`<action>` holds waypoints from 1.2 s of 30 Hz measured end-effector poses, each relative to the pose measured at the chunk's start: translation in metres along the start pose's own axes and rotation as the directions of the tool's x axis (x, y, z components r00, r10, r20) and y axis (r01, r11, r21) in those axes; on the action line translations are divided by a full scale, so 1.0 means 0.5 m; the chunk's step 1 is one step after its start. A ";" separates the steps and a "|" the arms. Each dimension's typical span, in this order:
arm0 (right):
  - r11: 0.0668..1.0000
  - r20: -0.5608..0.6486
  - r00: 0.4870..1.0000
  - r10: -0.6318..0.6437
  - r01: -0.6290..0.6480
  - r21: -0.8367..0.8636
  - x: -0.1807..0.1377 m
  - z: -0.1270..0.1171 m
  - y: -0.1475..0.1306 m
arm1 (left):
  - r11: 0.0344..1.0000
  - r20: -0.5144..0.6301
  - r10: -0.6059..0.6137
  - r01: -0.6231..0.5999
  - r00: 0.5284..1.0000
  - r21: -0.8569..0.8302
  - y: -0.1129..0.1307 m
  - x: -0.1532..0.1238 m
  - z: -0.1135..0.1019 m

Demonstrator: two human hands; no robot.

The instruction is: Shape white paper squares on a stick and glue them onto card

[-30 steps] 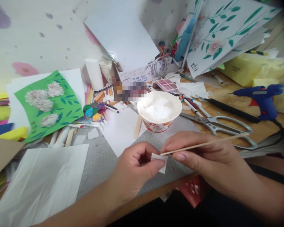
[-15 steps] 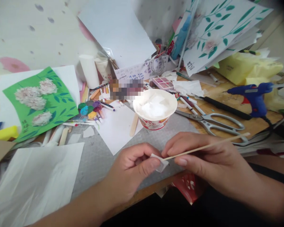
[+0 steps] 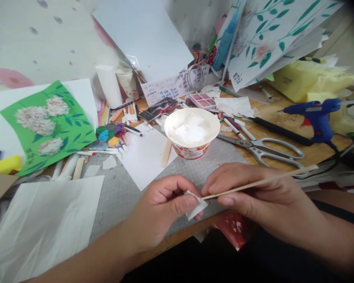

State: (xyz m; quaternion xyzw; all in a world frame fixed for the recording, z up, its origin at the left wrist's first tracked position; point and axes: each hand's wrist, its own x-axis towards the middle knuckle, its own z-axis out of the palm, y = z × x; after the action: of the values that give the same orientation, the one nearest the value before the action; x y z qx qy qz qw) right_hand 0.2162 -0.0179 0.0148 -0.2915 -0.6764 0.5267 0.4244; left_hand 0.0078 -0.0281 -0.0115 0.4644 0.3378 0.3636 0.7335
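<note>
My left hand (image 3: 168, 208) pinches a small piece of white tissue paper (image 3: 197, 206) between thumb and fingers, near the table's front edge. My right hand (image 3: 250, 192) is closed on a thin wooden stick (image 3: 262, 181), whose tip meets the tissue piece; its other end points up to the right past my knuckles. Just beyond both hands stands a paper bowl (image 3: 191, 151), holding white pieces like tissue (image 3: 190, 129). A flat wooden craft stick (image 3: 166, 153) lies on white paper (image 3: 141, 161) left of the bowl.
Scissors (image 3: 262, 151) and a blue glue gun (image 3: 315, 114) lie at the right. On the left are a green picture with paper flowers (image 3: 76, 133) and a stack of thin white sheets (image 3: 47, 224). A phone (image 3: 157, 110), markers and paper cups (image 3: 107, 86) crowd the back.
The tissue piece has turned a little at the stick's tip, and more of it shows below my left thumb. Both hands keep their grip; the view has shifted slightly.
</note>
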 end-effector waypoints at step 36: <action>0.999 0.029 0.999 -0.016 0.017 -0.045 -0.003 0.000 -0.011 | 0.999 0.017 -0.030 0.030 0.999 0.019 -0.001 -0.001 -0.003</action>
State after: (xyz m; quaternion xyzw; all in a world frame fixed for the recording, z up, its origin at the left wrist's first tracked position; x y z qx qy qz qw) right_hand 0.2174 -0.0208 0.0196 -0.2877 -0.6965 0.5119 0.4124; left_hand 0.0064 -0.0281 -0.0122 0.4691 0.3418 0.3452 0.7375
